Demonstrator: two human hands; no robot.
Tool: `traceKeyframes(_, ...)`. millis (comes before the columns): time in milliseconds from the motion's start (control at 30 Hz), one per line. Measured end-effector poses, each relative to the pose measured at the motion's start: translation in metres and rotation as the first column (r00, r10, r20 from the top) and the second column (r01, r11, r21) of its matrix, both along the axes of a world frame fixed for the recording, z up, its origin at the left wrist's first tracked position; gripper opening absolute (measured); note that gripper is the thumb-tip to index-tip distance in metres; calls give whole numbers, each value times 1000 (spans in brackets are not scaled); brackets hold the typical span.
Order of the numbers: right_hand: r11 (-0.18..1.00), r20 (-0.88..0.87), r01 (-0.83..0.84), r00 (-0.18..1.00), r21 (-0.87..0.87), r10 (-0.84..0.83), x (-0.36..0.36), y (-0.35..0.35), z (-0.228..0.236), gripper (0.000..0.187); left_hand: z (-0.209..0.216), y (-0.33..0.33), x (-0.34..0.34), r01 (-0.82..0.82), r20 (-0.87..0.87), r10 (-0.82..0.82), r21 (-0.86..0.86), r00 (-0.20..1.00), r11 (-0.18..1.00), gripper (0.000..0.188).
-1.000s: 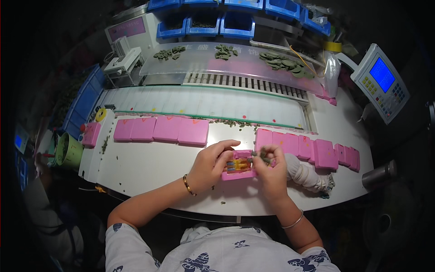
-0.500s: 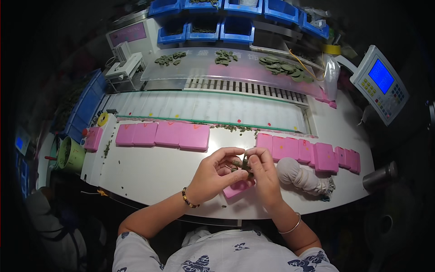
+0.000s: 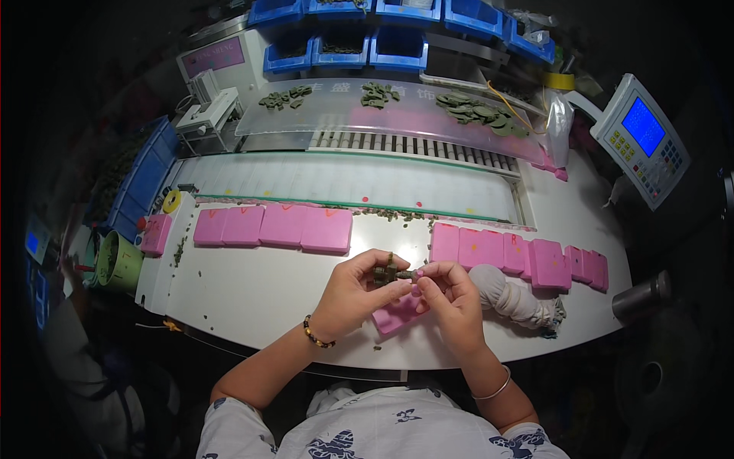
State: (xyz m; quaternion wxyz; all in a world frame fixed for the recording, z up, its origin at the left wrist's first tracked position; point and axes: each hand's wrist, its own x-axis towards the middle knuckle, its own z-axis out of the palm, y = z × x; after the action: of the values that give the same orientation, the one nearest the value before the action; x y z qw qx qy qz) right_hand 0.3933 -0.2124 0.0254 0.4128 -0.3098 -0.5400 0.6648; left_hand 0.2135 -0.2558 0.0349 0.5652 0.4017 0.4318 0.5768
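My left hand [image 3: 354, 292] is closed on a small dark green piece [image 3: 391, 271] with a narrow stem that points right. Fingers and thumb of my right hand [image 3: 453, 304] are pinched at the tip of that stem, where a bit of pink shows. What exactly sits between the right fingertips is too small to make out. Below both hands a pink block [image 3: 395, 316] lies tilted on the white table [image 3: 267, 298], partly covered by my fingers. Just right of my right hand rests a bundled whitish cloth [image 3: 520, 302].
Pink blocks stand in rows at left [image 3: 283, 228] and right [image 3: 485, 250]. Behind them runs a glass-edged white conveyor [image 3: 336, 180], with green pieces [image 3: 485, 115] on a clear shelf above. A keypad screen [image 3: 642, 141] is at right, a green bucket [image 3: 120, 260] at left, blue bins [image 3: 399, 50] at the back.
My hands have drawn slightly apart. The green piece has turned from upright between both hands to sideways in my left. Coloured dots on the conveyor have shifted left.
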Motion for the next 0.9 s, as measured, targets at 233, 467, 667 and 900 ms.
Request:
traceKeyframes(233,996,58,-72,996,48,69,1,1,9,19,4,-1,-1,71,-151,-75,-32,986,997,21)
traceKeyframes(467,990,116,-88,990,114,75,4,5,6,18,3,-2,1,34,-344,-8,70,939,997,19)
traceKeyframes(667,993,134,-49,990,109,34,3,0,4,15,12,1,-4,149,-110,-154,-56,982,987,19)
traceKeyframes(900,949,-89,220,975,225,-205,-1,-2,-1,11,20,8,-16,159,-81,-162,-47,983,986,17)
